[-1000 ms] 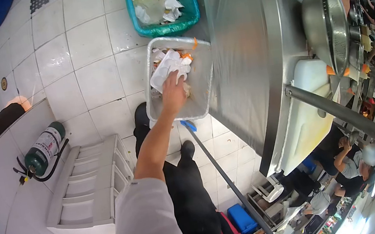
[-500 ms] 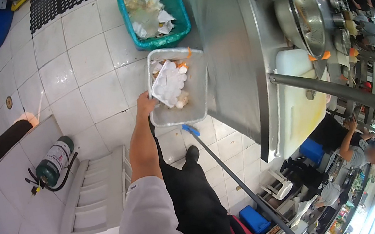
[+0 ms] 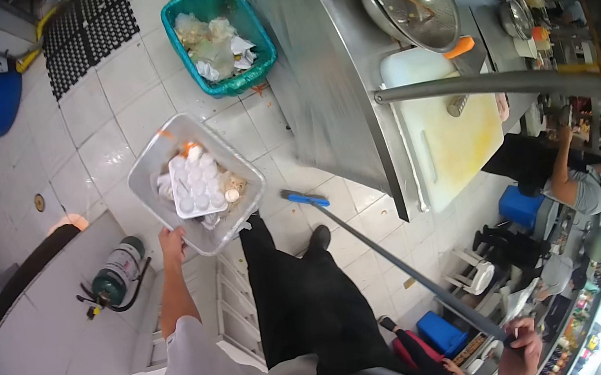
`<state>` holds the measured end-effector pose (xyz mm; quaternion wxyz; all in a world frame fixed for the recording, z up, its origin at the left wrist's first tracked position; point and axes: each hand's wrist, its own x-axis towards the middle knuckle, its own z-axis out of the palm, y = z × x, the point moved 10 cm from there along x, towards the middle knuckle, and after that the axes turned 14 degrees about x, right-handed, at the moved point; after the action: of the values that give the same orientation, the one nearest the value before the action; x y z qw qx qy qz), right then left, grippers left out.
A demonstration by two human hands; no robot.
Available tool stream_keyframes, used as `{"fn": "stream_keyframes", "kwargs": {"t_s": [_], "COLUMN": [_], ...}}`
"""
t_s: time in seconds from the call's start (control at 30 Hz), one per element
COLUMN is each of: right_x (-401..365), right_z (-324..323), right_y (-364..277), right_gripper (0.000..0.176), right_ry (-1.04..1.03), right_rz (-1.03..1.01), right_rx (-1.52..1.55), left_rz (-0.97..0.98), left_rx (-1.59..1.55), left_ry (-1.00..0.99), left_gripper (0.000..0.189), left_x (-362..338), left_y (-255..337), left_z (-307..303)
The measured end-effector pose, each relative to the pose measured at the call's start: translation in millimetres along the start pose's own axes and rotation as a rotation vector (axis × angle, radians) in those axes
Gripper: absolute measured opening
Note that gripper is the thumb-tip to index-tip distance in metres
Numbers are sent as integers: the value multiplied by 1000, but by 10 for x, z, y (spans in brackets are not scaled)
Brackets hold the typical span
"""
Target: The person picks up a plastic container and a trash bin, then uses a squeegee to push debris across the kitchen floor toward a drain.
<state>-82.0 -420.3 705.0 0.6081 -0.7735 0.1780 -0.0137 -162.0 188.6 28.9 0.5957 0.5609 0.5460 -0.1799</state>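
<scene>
My left hand (image 3: pixel 173 244) is closed on the rim of a grey plastic bin (image 3: pixel 237 162), which is tilted above the tiled floor. Inside the bin lie a white moulded tray (image 3: pixel 197 185), crumpled scraps and some orange bits. My right hand (image 3: pixel 520 352), at the lower right, is wrapped round the top end of a long grey pole (image 3: pixel 412 284). The pole's narrow blue head (image 3: pixel 306 199) is down at the floor by my shoe. Past the grey bin stands a teal bin (image 3: pixel 266 46) lined with a bag and holding waste paper and plastic.
A steel table (image 3: pixel 320 65) at the right carries a metal colander (image 3: pixel 420 0), a cutting board (image 3: pixel 454 154) and an orange-handled knife (image 3: pixel 461 48). A fire extinguisher (image 3: pixel 120 272) is at the left. Black mats (image 3: pixel 93 39) lie beyond. Other people (image 3: pixel 583 192) stand at the far right.
The grey bin has moved left and toward me, away from the teal bin and steel table, and has turned. My right hand on the pole has come into view. The view has shifted.
</scene>
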Motion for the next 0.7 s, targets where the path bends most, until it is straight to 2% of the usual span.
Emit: {"fn": "stream_keyframes", "kwargs": {"t_s": [0.03, 0.1, 0.17, 0.23, 0.37, 0.43, 0.5, 0.6, 0.7], "right_x": [111, 176, 266, 367, 261, 121, 11, -73, -122], "right_z": [302, 349, 475, 662, 721, 685, 610, 394, 200], "right_y": [-21, 81, 46, -184, -670, -814, -784, -402, 46], "right_gripper": [48, 46, 45, 53, 57, 53, 49, 39, 31], "right_ry": [-38, -127, -207, -243, -368, -453, -503, -462, -323], "right_rz": [-95, -178, -186, -300, -410, -451, -493, -530, -546], "right_rx": [267, 506, 623, 594, 665, 697, 732, 708, 403], "left_rz": [-32, -70, -83, -28, -13, -64, -155, -85, -42], "left_rx": [-13, -128, -166, -261, -514, -423, -408, -533, -495], "left_ry": [60, 129, 179, 204, 228, 203, 249, 118, 26], "left_gripper": [31, 24, 21, 19, 23, 26, 30, 39, 44], "left_x": [-67, -191, -292, -446, -722, -807, -933, -1003, -1086], "left_y": [-89, -243, -384, -392, -397, -415, -429, -218, -62], "left_z": [-167, -418, -626, -768, -935, -1044, -1059, -877, -753]}}
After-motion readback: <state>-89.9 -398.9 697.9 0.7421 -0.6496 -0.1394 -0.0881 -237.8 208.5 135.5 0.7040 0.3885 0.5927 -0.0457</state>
